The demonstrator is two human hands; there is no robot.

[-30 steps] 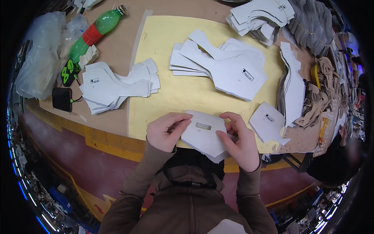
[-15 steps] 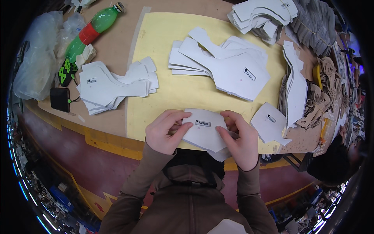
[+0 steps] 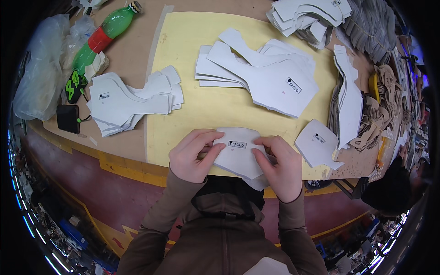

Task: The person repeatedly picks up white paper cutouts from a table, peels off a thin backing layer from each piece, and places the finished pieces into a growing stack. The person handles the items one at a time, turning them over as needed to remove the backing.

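Note:
Between my two hands is a white cut shoe-upper piece with a dark printed label, held over the table's near edge. My left hand pinches its left edge between thumb and fingers. My right hand is closed on the piece's right side, its thumb on the top face and the fingertips near the upper corner. Part of the piece hangs below the table edge and is partly hidden by my right hand. To the right of that hand lies a single similar white piece. Beyond my hands a fanned stack of white pieces rests on the yellow sheet.
Another white stack lies at the left, near a black box-like object, a green bottle and clear plastic bags. On the right are a narrow white stack, tan cut pieces and bundled grey pieces.
My right fingers have shifted slightly inward along the piece's upper right edge. The view has moved a little; both hands keep hold of the piece.

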